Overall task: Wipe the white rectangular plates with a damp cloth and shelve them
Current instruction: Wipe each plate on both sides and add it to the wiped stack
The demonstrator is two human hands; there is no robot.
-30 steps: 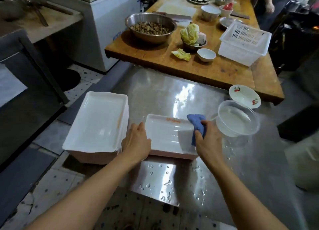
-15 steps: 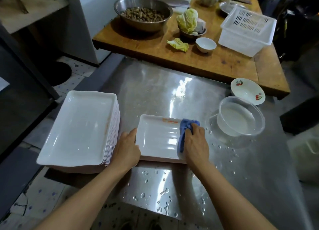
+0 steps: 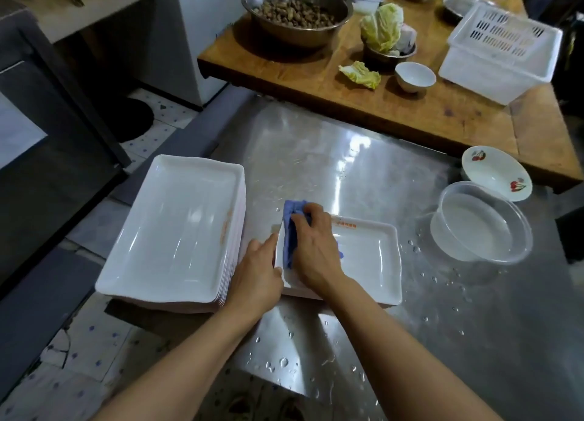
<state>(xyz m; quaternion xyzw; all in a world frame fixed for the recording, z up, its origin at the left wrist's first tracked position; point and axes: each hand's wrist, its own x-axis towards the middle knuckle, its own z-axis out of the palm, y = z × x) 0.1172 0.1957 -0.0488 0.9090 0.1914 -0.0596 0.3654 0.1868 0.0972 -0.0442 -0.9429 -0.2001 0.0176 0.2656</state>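
A single white rectangular plate (image 3: 369,259) with orange print lies on the wet steel table (image 3: 347,174). My right hand (image 3: 313,250) grips a folded blue cloth (image 3: 290,227) and presses it on the plate's left end. My left hand (image 3: 257,273) holds the plate's left rim, thumb over the edge. A stack of several white rectangular plates (image 3: 177,231) sits just left of it, at the table's left edge.
A clear plastic bowl of water (image 3: 480,221) stands right of the plate, with a cherry-print dish (image 3: 496,174) behind it. The wooden table (image 3: 410,110) beyond holds a steel bowl (image 3: 297,9), cabbage (image 3: 382,25), a small white bowl (image 3: 414,76) and a white basket (image 3: 502,50).
My right hand has swept the blue cloth from the plate's right end across to its left end. My left hand has stayed on the left rim. The camera moved closer.
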